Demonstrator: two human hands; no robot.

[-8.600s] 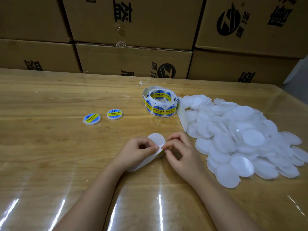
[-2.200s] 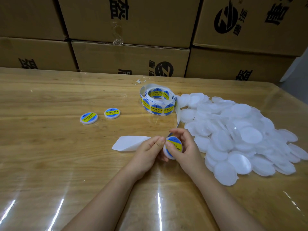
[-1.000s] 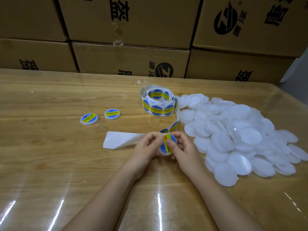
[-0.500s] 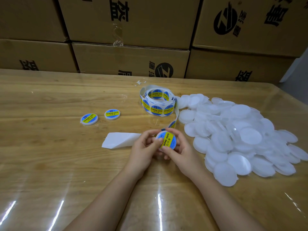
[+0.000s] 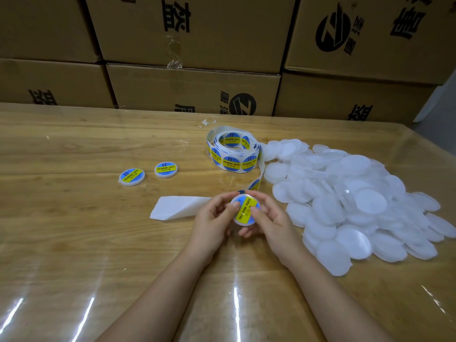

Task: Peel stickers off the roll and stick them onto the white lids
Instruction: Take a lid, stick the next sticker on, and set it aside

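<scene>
Both hands hold one white lid (image 5: 244, 210) that carries a blue and yellow sticker, just above the table's middle. My left hand (image 5: 214, 224) grips its left edge with the thumb on the sticker. My right hand (image 5: 270, 222) grips its right edge, thumb pressed on the sticker too. The sticker roll (image 5: 233, 151) stands behind them, its strip trailing down toward the hands. The bare backing strip (image 5: 177, 208) lies flat to the left of my left hand. A large pile of plain white lids (image 5: 350, 201) spreads to the right.
Two stickered lids (image 5: 132, 176) (image 5: 166, 170) lie flat on the wooden table (image 5: 74, 243) at the left. Stacked cardboard boxes (image 5: 192, 90) wall off the table's far edge. A glossy clear film covers the tabletop.
The lid has stayed between both hands and turned, so the sticker's yellow band runs more upright. Both thumbs have pressed across the sticker. The backing strip lies further left than 2.2 s ago.
</scene>
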